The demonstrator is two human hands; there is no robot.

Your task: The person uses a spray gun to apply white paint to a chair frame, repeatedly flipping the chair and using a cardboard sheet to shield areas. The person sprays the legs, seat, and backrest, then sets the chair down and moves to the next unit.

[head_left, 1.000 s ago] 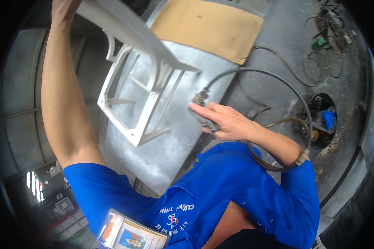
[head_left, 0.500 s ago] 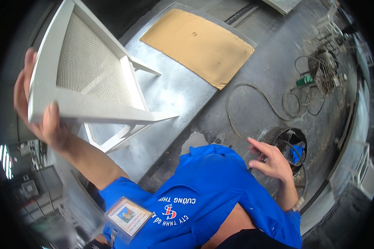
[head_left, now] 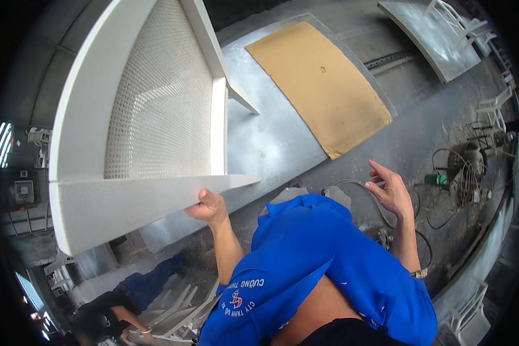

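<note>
Left of the tan cardboard sheet (head_left: 323, 86), the left hand (head_left: 210, 209) grips a white mesh-panelled chair (head_left: 155, 121), while on the sheet's near side the right hand (head_left: 391, 192) is empty, loosely open.

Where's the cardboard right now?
In the head view, upper middle, a bit right of centre: the cardboard lies flat on the far end of the grey platform, right of the white chair.
</note>
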